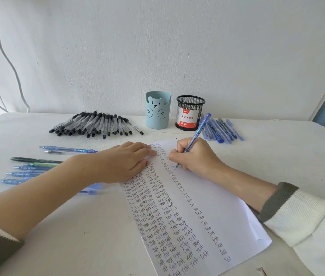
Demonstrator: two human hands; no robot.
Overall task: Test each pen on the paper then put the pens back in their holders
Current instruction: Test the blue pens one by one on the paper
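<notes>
- White paper (227,212) lies slanted across the lower middle of the frame on the pale surface (78,226). Its left columns are crowded with the handwritten word "Test" in black and blue ink, and its right side is mostly bare.
- At the centre of the frame the right hand (195,156) grips a blue pen (199,132) in a writing hold, with the fingers curled round the lower barrel. The tip meets the paper near the sheet's upper end, and the barrel slants up toward the back.
- Just left of it, the left hand (123,164) lies palm down with straight fingers, pressing the paper's upper left part and holding nothing.
- 2 holders stand at the back, near the wall (157,46), close together but not touching. The pale blue holder (157,114) has a bear face, and the black mesh holder (189,114) to its right carries a red and white "Ball Pens" label.
- Left of the blue holder lies a heap of black pens (95,124) with clear barrels, fanned out on the surface.
- Just right of the mesh holder lies a smaller heap of blue pens (222,129).
- In the left middle of the frame, loose pens (30,168) lie roughly parallel. Most are blue, with 1 green and 1 dark, and some run under the left forearm.
- A white knit sleeve (301,214) with a dark green cuff covers the right forearm at the lower right.
</notes>
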